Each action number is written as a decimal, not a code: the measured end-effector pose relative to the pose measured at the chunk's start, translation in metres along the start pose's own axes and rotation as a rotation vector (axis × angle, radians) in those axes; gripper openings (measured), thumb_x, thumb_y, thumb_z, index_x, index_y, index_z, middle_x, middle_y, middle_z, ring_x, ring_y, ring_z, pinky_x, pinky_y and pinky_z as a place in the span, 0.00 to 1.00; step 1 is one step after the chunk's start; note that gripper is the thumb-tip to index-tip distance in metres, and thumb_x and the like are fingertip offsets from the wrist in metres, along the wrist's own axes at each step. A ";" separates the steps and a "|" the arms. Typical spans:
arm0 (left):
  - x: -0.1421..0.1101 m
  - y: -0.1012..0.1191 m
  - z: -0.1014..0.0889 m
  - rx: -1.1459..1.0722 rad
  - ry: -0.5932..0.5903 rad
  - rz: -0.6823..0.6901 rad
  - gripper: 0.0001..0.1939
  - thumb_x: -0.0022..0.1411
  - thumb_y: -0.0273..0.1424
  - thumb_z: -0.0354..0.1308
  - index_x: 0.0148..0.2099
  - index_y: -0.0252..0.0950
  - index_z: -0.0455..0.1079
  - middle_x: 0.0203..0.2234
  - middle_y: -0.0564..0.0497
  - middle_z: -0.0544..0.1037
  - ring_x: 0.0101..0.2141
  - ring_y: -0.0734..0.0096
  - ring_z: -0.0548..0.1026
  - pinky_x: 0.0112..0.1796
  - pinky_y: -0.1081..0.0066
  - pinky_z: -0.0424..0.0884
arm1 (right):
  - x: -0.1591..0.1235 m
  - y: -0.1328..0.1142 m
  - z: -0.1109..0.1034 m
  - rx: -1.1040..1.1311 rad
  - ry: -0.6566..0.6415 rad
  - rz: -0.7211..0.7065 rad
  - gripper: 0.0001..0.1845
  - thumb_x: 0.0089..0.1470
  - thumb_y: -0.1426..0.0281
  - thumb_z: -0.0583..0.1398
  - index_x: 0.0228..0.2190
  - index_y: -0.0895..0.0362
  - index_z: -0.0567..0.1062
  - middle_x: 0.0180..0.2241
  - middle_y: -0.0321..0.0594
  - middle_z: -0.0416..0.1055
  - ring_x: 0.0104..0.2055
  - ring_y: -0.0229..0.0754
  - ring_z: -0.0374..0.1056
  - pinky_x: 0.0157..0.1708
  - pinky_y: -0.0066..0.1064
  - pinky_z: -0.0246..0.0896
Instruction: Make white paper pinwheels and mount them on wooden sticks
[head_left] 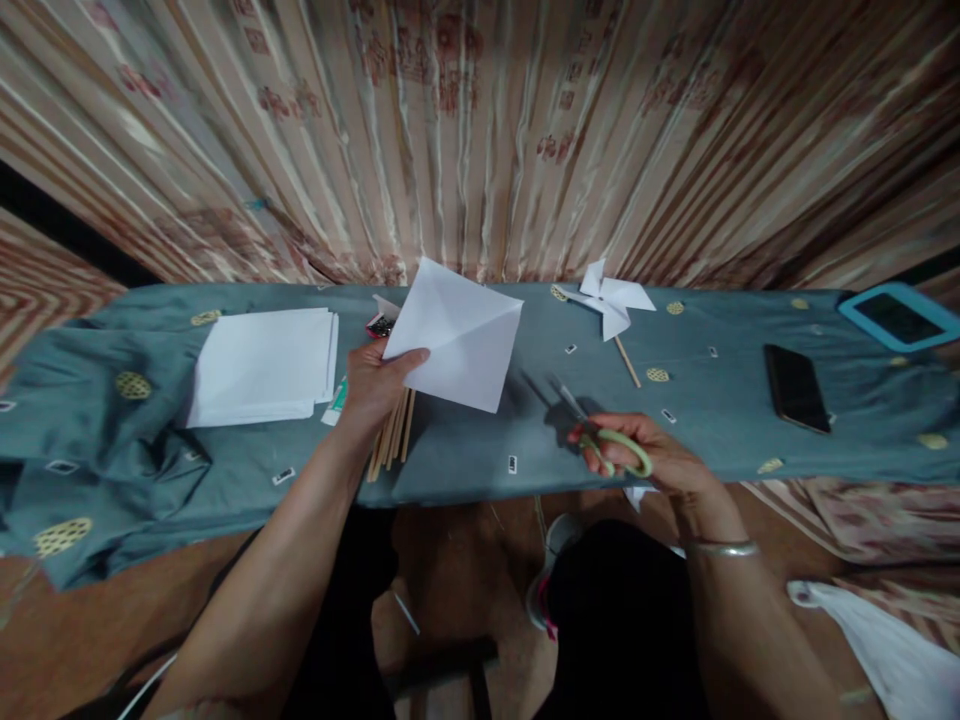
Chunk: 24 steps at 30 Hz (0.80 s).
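A square sheet of white paper (463, 335) with crease lines is pinched at its left corner by my left hand (386, 375), thumb on top. My right hand (626, 448) grips a pair of scissors (628, 450) by the light green handles, and the blades point up and left toward the paper without touching it. Under the held sheet, several thin wooden sticks (391, 440) lie on the cloth, partly hidden. Beyond the scissors rests a white paper pinwheel (609, 298) on a wooden stick.
A stack of white paper (262, 365) lies at the left of the cloth-covered table (465, 480). Beside it is a green and white tube (336, 402). To the right are a black phone (796, 388) and a blue-framed tablet (904, 318). A pleated curtain (480, 140) hangs behind.
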<state>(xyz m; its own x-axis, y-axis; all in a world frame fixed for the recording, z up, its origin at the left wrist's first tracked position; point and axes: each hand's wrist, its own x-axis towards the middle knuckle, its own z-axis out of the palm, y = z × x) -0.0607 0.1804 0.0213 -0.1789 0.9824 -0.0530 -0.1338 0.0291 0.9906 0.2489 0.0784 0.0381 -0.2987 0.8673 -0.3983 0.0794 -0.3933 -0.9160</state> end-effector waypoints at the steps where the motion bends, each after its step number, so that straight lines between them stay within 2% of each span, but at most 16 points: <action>1: -0.001 -0.001 -0.001 0.028 -0.030 -0.011 0.13 0.39 0.32 0.71 0.31 0.34 0.79 0.22 0.53 0.78 0.22 0.71 0.74 0.25 0.71 0.71 | 0.001 -0.001 -0.004 0.016 0.134 -0.095 0.28 0.36 0.52 0.73 0.36 0.57 0.79 0.23 0.35 0.74 0.21 0.33 0.64 0.21 0.25 0.59; 4: -0.005 -0.005 0.000 0.166 -0.210 -0.077 0.14 0.38 0.33 0.71 0.31 0.34 0.79 0.21 0.53 0.79 0.22 0.70 0.74 0.25 0.72 0.70 | 0.010 0.000 -0.006 0.005 0.564 -0.360 0.27 0.35 0.57 0.74 0.38 0.52 0.78 0.29 0.34 0.77 0.28 0.36 0.71 0.30 0.28 0.67; 6: -0.010 -0.007 0.003 0.268 -0.344 -0.116 0.14 0.39 0.33 0.70 0.32 0.33 0.80 0.21 0.54 0.79 0.22 0.70 0.74 0.24 0.73 0.68 | 0.017 0.002 0.000 -0.101 0.659 -0.434 0.32 0.34 0.59 0.74 0.43 0.51 0.77 0.33 0.36 0.79 0.34 0.40 0.74 0.38 0.33 0.70; 8: -0.015 -0.008 0.007 0.356 -0.429 -0.146 0.15 0.39 0.33 0.69 0.34 0.34 0.80 0.22 0.55 0.79 0.23 0.70 0.74 0.24 0.74 0.68 | 0.023 0.005 0.007 -0.255 0.639 -0.448 0.36 0.35 0.59 0.74 0.49 0.52 0.74 0.37 0.38 0.79 0.39 0.43 0.74 0.43 0.38 0.69; 10: -0.019 -0.009 0.010 0.413 -0.469 -0.165 0.16 0.39 0.31 0.68 0.35 0.35 0.81 0.22 0.56 0.79 0.23 0.70 0.74 0.25 0.74 0.67 | 0.027 0.008 0.013 -0.409 0.588 -0.429 0.37 0.38 0.59 0.72 0.51 0.52 0.73 0.39 0.39 0.79 0.39 0.43 0.74 0.44 0.38 0.68; 13: -0.022 -0.012 0.014 0.401 -0.484 -0.156 0.14 0.38 0.30 0.68 0.34 0.37 0.81 0.22 0.56 0.79 0.23 0.69 0.75 0.24 0.74 0.68 | 0.031 0.010 0.021 -0.555 0.531 -0.383 0.30 0.43 0.60 0.69 0.50 0.52 0.75 0.33 0.37 0.78 0.32 0.40 0.71 0.38 0.34 0.67; 15: -0.022 -0.013 0.015 0.342 -0.485 -0.136 0.16 0.38 0.30 0.69 0.35 0.37 0.81 0.25 0.54 0.81 0.25 0.66 0.76 0.26 0.72 0.70 | 0.033 0.010 0.024 -0.564 0.525 -0.363 0.26 0.44 0.61 0.69 0.46 0.54 0.77 0.27 0.34 0.76 0.27 0.37 0.67 0.34 0.32 0.64; 18: -0.021 -0.011 0.017 0.178 -0.387 -0.103 0.28 0.40 0.34 0.71 0.47 0.37 0.77 0.34 0.49 0.83 0.33 0.61 0.79 0.34 0.67 0.74 | 0.038 0.008 0.026 -0.403 0.543 -0.352 0.26 0.40 0.61 0.69 0.43 0.56 0.77 0.23 0.31 0.72 0.25 0.36 0.64 0.32 0.31 0.62; 21: -0.022 -0.008 0.021 -0.086 -0.241 -0.116 0.38 0.46 0.42 0.69 0.58 0.38 0.67 0.43 0.44 0.80 0.41 0.59 0.79 0.42 0.62 0.74 | 0.045 0.005 0.026 -0.146 0.606 -0.374 0.28 0.36 0.61 0.70 0.41 0.57 0.76 0.20 0.28 0.69 0.24 0.34 0.62 0.30 0.30 0.60; 24: -0.029 -0.009 0.028 -0.281 -0.285 -0.196 0.41 0.46 0.47 0.69 0.60 0.40 0.62 0.55 0.40 0.73 0.51 0.57 0.74 0.50 0.59 0.71 | 0.053 0.002 0.028 0.013 0.696 -0.396 0.27 0.33 0.62 0.71 0.38 0.55 0.75 0.18 0.25 0.64 0.22 0.33 0.59 0.28 0.29 0.58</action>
<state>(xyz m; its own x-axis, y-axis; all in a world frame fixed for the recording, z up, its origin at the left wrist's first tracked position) -0.0275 0.1572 0.0177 0.1466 0.9760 -0.1609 -0.4047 0.2077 0.8905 0.2061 0.1151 0.0164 0.3600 0.9329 0.0139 0.0794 -0.0158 -0.9967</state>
